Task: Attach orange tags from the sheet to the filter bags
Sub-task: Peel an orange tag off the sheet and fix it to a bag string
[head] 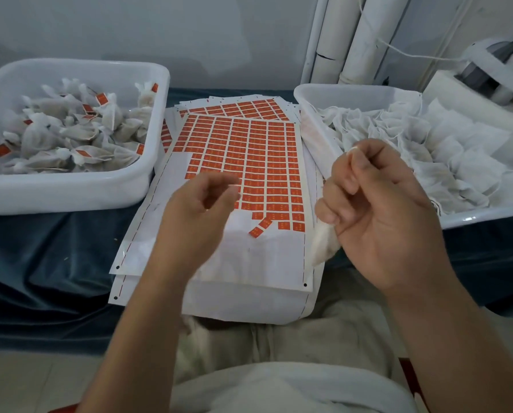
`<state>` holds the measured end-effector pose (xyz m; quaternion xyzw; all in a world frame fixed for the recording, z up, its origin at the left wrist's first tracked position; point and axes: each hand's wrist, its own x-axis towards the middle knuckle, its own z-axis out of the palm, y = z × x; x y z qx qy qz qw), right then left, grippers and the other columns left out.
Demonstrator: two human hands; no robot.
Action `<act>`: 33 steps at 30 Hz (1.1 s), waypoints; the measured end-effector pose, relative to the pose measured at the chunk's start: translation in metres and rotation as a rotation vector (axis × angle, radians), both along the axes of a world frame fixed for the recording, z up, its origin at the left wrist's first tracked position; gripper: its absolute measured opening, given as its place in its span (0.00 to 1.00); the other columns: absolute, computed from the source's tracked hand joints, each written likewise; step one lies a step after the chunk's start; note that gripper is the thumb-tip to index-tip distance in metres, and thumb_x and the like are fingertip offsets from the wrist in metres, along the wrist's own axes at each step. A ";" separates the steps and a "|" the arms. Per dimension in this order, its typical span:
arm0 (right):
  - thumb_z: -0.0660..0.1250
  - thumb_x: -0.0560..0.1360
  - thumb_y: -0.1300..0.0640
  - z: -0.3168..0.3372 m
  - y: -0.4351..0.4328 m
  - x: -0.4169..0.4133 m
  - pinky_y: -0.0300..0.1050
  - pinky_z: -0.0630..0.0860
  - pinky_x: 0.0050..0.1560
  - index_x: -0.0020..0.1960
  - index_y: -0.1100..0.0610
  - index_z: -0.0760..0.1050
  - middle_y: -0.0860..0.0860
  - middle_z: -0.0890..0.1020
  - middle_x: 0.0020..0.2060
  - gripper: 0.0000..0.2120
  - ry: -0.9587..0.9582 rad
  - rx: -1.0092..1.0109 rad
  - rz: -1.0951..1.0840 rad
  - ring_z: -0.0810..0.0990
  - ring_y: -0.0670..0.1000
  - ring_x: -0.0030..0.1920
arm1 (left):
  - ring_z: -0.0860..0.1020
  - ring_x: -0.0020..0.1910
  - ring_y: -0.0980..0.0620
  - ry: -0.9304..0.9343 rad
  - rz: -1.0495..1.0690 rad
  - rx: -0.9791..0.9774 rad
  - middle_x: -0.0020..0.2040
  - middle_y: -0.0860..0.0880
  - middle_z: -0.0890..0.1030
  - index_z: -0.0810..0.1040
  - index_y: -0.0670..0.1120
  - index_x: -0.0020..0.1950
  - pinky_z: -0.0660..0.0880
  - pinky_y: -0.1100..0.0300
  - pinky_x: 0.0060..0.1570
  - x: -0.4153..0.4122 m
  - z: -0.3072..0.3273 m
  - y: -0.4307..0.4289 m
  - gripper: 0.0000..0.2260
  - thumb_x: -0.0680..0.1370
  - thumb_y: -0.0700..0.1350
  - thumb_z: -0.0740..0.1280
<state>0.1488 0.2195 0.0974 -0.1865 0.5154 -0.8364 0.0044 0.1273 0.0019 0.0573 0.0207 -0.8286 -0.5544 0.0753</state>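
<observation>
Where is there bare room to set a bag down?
Free: the peeled white lower part of the top sheet, below the orange tags; the blue cloth in front of the left tub. Crowded: that tub and the right tub, heaped with bags; the right hand holds a filter bag.

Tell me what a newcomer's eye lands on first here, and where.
The white sheet gridded with orange rectangular tags lies dead centre, the left hand loosely curled above it. Beside it, the right hand grips a white filter bag. A white plastic tub of tagged bags sits at left, a second white tub of untagged bags at right.
</observation>
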 end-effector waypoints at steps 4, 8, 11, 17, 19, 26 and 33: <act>0.59 0.85 0.61 -0.008 0.002 -0.010 0.38 0.71 0.30 0.46 0.54 0.77 0.50 0.73 0.36 0.12 -0.122 0.007 0.003 0.67 0.45 0.28 | 0.80 0.46 0.57 -0.171 -0.038 -0.597 0.54 0.58 0.84 0.82 0.55 0.62 0.79 0.57 0.55 -0.015 -0.026 -0.008 0.12 0.82 0.57 0.68; 0.60 0.85 0.61 -0.015 0.004 -0.016 0.39 0.71 0.32 0.45 0.54 0.79 0.51 0.74 0.37 0.13 -0.159 0.001 0.001 0.68 0.46 0.30 | 0.80 0.51 0.55 -0.095 -0.004 -0.648 0.57 0.58 0.82 0.82 0.55 0.61 0.79 0.53 0.58 -0.012 -0.042 0.011 0.23 0.73 0.69 0.72; 0.62 0.84 0.60 -0.022 0.005 -0.020 0.39 0.71 0.33 0.44 0.53 0.80 0.51 0.75 0.37 0.12 -0.186 0.084 -0.029 0.68 0.46 0.30 | 0.79 0.56 0.53 -0.086 -0.016 -0.677 0.60 0.58 0.82 0.84 0.57 0.58 0.77 0.46 0.63 -0.015 -0.047 0.019 0.19 0.74 0.67 0.72; 0.63 0.85 0.59 -0.045 0.002 -0.028 0.39 0.68 0.32 0.48 0.56 0.77 0.51 0.73 0.35 0.08 -0.341 0.358 -0.131 0.66 0.47 0.31 | 0.73 0.54 0.55 -0.109 -0.019 -0.732 0.58 0.59 0.79 0.85 0.59 0.54 0.73 0.46 0.64 -0.015 -0.049 0.034 0.13 0.75 0.64 0.74; 0.63 0.86 0.57 -0.051 0.000 -0.030 0.40 0.68 0.32 0.51 0.58 0.77 0.51 0.73 0.34 0.07 -0.378 0.438 -0.159 0.66 0.47 0.31 | 0.78 0.55 0.54 -0.104 -0.063 -0.700 0.60 0.60 0.80 0.82 0.59 0.61 0.75 0.44 0.65 -0.014 -0.048 0.028 0.19 0.74 0.65 0.74; 0.67 0.83 0.45 -0.063 -0.009 -0.029 0.37 0.77 0.41 0.55 0.40 0.79 0.33 0.81 0.40 0.03 -0.183 1.080 -0.237 0.80 0.37 0.42 | 0.77 0.45 0.57 0.060 -0.222 -0.756 0.50 0.62 0.80 0.87 0.58 0.59 0.76 0.62 0.52 -0.023 -0.046 0.006 0.11 0.79 0.58 0.72; 0.60 0.85 0.46 -0.079 -0.012 -0.033 0.32 0.69 0.49 0.59 0.38 0.76 0.29 0.78 0.47 0.07 -0.140 1.190 -0.213 0.76 0.30 0.52 | 0.75 0.45 0.57 0.100 -0.251 -0.731 0.51 0.57 0.81 0.79 0.57 0.55 0.72 0.63 0.53 -0.027 -0.051 0.004 0.04 0.85 0.53 0.64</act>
